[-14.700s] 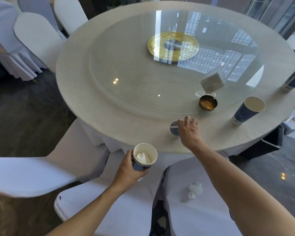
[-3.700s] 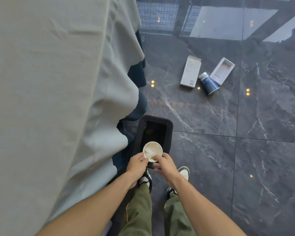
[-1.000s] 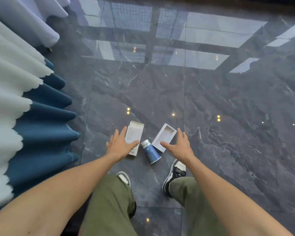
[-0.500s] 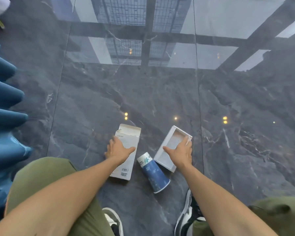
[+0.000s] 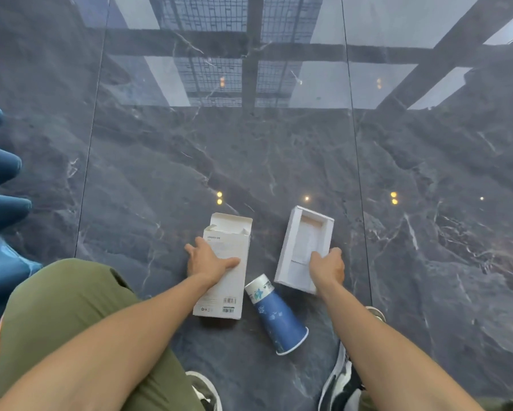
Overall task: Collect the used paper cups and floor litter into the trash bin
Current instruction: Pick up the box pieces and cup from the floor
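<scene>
Step in hand: floor litter pickup, grasp phase. Person crouched over dark marble floor. Left hand lies spread and flat on the white carton sleeve, fingers splayed across its face, thumb toward the right edge; not yet closed on it. Right hand is curled over the near end of the open white box tray, fingers partly wrapped at the rim; whether it has a firm grip I cannot tell, and the tray appears to rest on the floor. Blue paper cup lies on its side between the two boxes, mouth toward the person, base just beside the tray's near corner, untouched. Count: 2 cardboard pieces, 1 cup, 2 hands engaged. Trash bin not in view. Judgement: next move calls for pinching each box by an edge and lifting; the cup needs a free hand, so perhaps stack the boxes first. Blue pleated cloth at left edge.
</scene>
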